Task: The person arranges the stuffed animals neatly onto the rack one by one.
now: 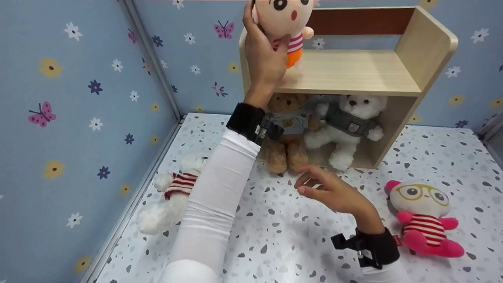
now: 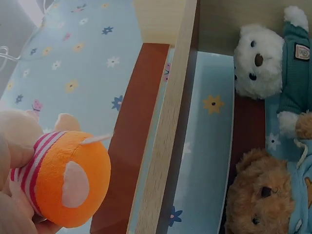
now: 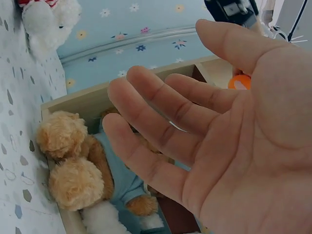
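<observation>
My left hand [image 1: 265, 59] grips a plush doll [image 1: 290, 23] with a pink striped top and orange bottom, at the left end of the wooden shelf's upper level [image 1: 353, 72]. In the left wrist view the doll's orange underside [image 2: 83, 180] faces the camera, the fingers wrapped at its striped body. My right hand [image 1: 334, 190] hovers in front of the shelf, holding nothing, its fingers loosely bent. Under the upper board sit a brown teddy bear [image 1: 289, 125] in a light blue top and a white bear [image 1: 349, 125] in a dark grey-green sweater.
A white plush toy [image 1: 184, 188] in a red-striped top lies on the left, partly hidden by my left arm. At the right, a pink plush toy [image 1: 426, 220] with yellow glasses lies on the speckled surface [image 1: 283, 243]. Flower-patterned walls [image 1: 78, 157] stand left and behind.
</observation>
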`<state>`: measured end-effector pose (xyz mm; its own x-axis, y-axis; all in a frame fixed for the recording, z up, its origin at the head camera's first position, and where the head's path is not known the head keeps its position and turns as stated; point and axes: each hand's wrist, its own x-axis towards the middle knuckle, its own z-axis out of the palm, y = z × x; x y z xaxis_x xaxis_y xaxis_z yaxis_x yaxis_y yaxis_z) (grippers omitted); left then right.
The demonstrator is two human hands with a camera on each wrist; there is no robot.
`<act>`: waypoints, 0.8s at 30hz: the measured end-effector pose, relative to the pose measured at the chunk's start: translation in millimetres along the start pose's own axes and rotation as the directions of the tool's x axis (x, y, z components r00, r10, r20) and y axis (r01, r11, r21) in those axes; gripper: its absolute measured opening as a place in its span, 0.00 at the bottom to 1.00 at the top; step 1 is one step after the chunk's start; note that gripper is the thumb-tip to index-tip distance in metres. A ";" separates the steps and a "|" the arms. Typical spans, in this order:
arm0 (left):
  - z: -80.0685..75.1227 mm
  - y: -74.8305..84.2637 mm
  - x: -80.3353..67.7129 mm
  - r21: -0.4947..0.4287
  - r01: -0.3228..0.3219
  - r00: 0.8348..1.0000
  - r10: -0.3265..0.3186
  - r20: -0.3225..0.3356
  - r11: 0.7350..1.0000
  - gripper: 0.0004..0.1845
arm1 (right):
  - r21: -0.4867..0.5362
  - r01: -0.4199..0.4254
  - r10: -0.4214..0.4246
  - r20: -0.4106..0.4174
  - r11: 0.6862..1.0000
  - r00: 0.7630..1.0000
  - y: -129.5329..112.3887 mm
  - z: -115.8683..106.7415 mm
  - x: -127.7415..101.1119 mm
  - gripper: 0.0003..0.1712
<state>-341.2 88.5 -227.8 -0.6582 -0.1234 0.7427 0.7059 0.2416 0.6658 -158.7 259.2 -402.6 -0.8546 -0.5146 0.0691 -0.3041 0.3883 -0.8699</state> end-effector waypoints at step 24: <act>32.9 -53.7 28.6 0.098 0.241 0.966 -0.248 0.069 0.966 0.36 | -0.117 -0.012 0.034 0.188 0.993 0.982 3.1 20.6 10.2 0.21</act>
<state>-406.5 103.7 -244.6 -0.8292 -0.1126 0.5475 0.4974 0.2980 0.8147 -159.7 239.5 -414.7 -0.7701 -0.6356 -0.0535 -0.3410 0.4812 -0.8076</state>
